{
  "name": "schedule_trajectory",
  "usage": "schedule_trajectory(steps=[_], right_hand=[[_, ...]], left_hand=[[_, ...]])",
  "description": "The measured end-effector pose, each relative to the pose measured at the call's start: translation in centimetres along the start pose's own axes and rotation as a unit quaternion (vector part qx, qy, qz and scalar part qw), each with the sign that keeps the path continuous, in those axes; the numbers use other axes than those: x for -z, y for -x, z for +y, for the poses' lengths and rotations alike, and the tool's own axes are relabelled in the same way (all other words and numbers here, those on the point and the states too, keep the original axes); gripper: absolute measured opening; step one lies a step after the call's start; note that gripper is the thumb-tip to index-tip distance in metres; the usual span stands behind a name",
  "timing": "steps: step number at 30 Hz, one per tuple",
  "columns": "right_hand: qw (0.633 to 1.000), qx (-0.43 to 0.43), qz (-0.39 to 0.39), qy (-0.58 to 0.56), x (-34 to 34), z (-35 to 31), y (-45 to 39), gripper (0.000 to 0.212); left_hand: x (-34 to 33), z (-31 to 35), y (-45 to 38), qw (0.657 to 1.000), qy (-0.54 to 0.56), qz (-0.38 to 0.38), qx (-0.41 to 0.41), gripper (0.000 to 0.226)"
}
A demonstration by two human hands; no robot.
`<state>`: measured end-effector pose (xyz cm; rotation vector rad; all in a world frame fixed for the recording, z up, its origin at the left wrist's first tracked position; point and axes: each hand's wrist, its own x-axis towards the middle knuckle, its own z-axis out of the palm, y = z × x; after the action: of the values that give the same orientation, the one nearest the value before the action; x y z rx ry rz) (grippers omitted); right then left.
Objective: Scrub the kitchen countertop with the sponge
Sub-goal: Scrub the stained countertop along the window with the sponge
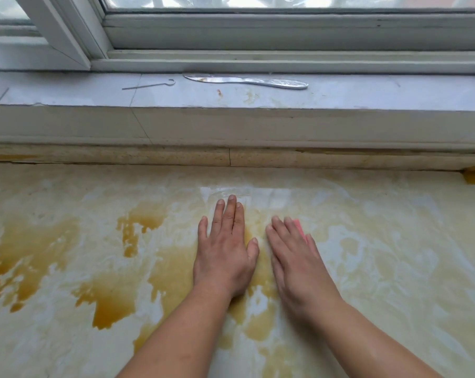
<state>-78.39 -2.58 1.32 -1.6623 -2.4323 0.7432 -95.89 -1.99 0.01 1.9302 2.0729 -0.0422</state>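
L hand (225,255) flat on stained countertop (67,241), R hand (293,263) over pink sponge (301,229)

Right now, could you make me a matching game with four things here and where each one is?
Things:
1. sponge
2. knife
3. hook
4. left hand

Places:
A. flat on the counter, holding nothing
B. sill, left part
C. under the right hand
D. sill, middle

Pairs: 1-C, 2-D, 3-B, 4-A
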Motion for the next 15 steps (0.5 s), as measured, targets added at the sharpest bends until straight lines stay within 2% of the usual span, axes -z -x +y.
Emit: schedule_trajectory(steps=[4, 10, 15], right_hand=[[1.0, -0.018, 0.001, -0.004, 0.6, -1.0, -0.3, 0.058], [0.999, -0.014, -0.013, 0.043, -2.3, -1.3, 14.1, 0.063], [0.997, -0.042, 0.054, 0.046, -4.7, -2.7, 21.2, 0.055]], left_hand=[[0.3, -0.1, -0.1, 1.0, 0.012, 0.002, -0.003, 0.081], [0.6, -0.5, 0.2, 0.999, 0.031, -0.014, -0.024, 0.078], [-0.2, -1.0, 4.2, 0.998, 0.041, -0.019, -0.045, 0.077]])
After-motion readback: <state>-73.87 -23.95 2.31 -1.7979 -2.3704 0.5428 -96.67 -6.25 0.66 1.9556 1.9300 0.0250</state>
